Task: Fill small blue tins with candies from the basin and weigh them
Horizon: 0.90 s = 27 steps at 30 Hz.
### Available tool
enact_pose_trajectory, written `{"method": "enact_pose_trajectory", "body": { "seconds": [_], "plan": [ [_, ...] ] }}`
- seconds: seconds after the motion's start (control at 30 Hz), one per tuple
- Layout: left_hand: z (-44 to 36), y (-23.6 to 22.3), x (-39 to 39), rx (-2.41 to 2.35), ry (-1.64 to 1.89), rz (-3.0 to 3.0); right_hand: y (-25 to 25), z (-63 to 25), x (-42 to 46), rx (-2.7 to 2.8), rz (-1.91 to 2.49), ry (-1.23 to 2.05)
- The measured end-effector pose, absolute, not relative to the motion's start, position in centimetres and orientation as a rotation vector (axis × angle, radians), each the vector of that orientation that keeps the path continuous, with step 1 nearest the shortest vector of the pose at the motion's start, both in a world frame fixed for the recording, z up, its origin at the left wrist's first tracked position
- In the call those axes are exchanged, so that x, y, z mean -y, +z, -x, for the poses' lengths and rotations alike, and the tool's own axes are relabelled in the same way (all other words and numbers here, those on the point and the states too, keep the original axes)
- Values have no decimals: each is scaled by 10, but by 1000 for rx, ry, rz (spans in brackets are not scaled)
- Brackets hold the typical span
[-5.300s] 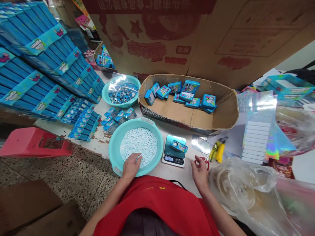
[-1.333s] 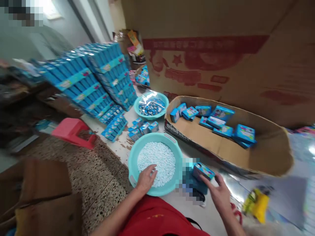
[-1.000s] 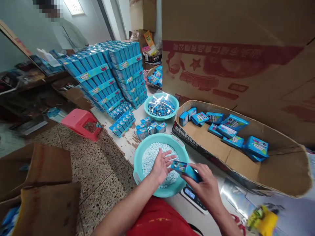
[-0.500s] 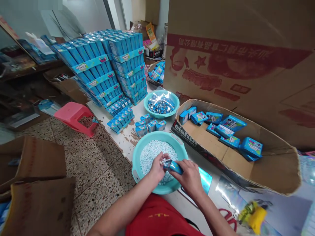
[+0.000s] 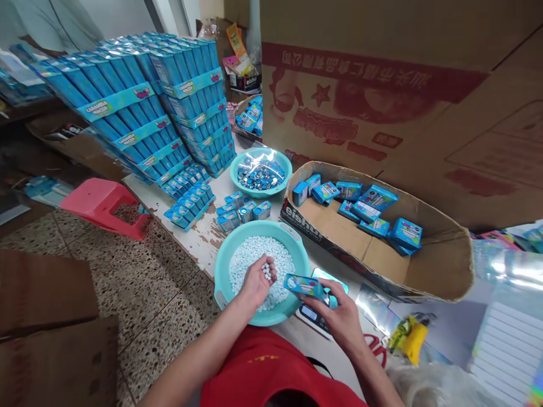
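Note:
My left hand [image 5: 255, 281] is cupped over the teal basin [image 5: 220, 277] of small white tablets [image 5: 254, 254], with a few tablets held in its curled fingers. My right hand [image 5: 337, 314] grips a small blue candy box [image 5: 304, 285] at the basin's right rim, its open end turned toward the left hand. A small digital scale [image 5: 319, 314] lies on the table under the right hand, partly hidden by it.
A low cardboard tray [image 5: 441, 265] holds several blue boxes. A second teal bowl [image 5: 237, 178] has shiny round pieces. Stacked blue cartons [image 5: 148, 107] stand at left, loose boxes [image 5: 237, 206] by them. A pink stool [image 5: 102, 203], a yellow tool [image 5: 409, 336] and a big cardboard wall [image 5: 382, 85] surround.
My right hand lifted the blue box off the scale and brought it to my left hand. The left hand scooped tablets from the basin; the hands have now drawn slightly apart.

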State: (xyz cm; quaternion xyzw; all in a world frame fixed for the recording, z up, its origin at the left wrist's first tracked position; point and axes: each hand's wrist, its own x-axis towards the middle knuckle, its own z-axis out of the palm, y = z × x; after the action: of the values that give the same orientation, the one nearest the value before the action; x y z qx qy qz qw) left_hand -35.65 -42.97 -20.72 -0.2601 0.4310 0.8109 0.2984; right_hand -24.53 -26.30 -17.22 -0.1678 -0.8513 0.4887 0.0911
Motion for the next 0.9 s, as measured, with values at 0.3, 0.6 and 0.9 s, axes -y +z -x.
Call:
{"method": "enact_pose_trajectory", "body": {
  "seconds": [0.3,0.6,0.9],
  "plan": [
    [330,-258,489,-2793,960,-541,-218,193,210,2166,925,1587],
    [303,-257,502,-3015,435,-814,-258,187,213,2140,1017,1608],
    [307,-253,496,-2916,342,-755,-268,138,232,2076,1330,1515]
  ]
}}
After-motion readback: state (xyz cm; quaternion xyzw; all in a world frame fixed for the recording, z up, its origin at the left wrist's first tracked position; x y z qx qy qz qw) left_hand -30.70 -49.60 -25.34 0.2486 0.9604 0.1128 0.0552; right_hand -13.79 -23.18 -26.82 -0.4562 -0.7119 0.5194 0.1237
